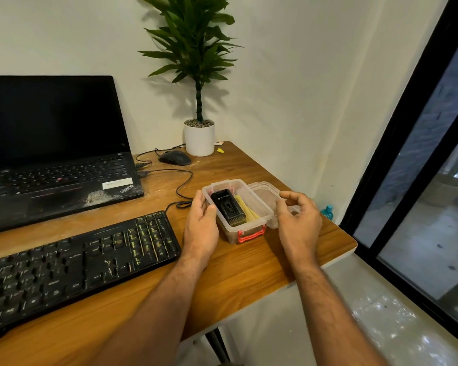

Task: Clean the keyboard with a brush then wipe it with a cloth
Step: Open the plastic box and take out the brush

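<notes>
A dusty black keyboard (72,262) lies at the front left of the wooden desk (238,273). To its right stands a clear plastic box (251,199) with red clasps, lid off. Inside it lie a black brush (228,210), bristles toward me, and a yellow cloth (246,211) beside it. My left hand (200,223) rests against the box's left wall, fingers fairly straight. My right hand (298,217) hovers just right of the box over the clear lid (265,191), fingers loosely curled and holding nothing.
An open black laptop (53,154) stands at the back left, its palm rest dusty. A black mouse (175,157) with its cable and a potted plant (199,136) sit at the back. The desk's right edge drops off beside a dark window frame (397,154).
</notes>
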`<action>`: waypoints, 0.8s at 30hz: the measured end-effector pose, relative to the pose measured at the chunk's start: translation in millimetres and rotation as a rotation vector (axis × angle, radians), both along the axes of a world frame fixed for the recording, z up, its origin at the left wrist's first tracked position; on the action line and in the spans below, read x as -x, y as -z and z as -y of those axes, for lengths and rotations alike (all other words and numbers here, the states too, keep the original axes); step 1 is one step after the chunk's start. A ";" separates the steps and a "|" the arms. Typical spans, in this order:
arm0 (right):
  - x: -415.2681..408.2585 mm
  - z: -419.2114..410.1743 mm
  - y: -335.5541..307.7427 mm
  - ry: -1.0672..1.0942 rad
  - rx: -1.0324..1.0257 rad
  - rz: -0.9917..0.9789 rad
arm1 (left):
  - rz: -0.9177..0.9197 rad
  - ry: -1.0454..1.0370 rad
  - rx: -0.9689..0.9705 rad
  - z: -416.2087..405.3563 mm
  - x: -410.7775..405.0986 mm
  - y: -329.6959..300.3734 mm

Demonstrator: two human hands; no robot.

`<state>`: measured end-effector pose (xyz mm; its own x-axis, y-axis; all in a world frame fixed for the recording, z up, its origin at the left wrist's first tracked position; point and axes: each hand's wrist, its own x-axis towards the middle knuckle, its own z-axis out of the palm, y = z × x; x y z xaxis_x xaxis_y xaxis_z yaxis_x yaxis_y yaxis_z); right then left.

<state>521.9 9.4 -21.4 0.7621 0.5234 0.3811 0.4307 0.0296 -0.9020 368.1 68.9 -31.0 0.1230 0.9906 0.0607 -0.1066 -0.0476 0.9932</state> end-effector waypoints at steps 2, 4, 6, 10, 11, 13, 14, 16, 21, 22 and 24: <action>9.8 1.2 -8.8 -0.039 -0.031 0.080 | -0.003 0.008 -0.007 -1.0 2.0 2.8; 21.1 -2.0 -22.0 -0.129 -0.013 0.163 | -0.012 0.017 -0.012 -1.4 2.3 3.2; 32.6 -11.7 -38.0 -0.254 0.106 0.251 | -0.015 0.037 -0.029 -1.8 1.9 3.2; 48.7 -42.6 -60.5 -0.391 0.567 0.350 | 0.004 0.041 -0.053 -2.9 0.9 4.3; 51.7 -48.3 -63.2 -0.402 0.678 0.366 | 0.004 0.043 -0.056 -3.0 0.9 4.7; 56.7 -55.8 -67.4 -0.419 0.806 0.359 | -0.001 0.053 -0.055 -3.8 0.8 5.8; 58.5 -58.5 -69.7 -0.418 0.829 0.354 | 0.003 0.053 -0.049 -4.4 0.6 6.3; 59.8 -63.3 -74.1 -0.396 0.840 0.339 | 0.002 0.047 -0.033 -6.1 0.4 8.0; 59.7 -71.4 -78.5 -0.437 0.888 0.221 | -0.030 0.020 0.001 -13.9 0.8 17.6; 58.5 -71.7 -78.7 -0.455 0.902 0.194 | -0.039 0.019 0.003 -14.7 1.0 19.0; 54.2 -71.6 -78.5 -0.477 0.899 0.139 | -0.056 0.004 0.011 -13.4 1.6 18.6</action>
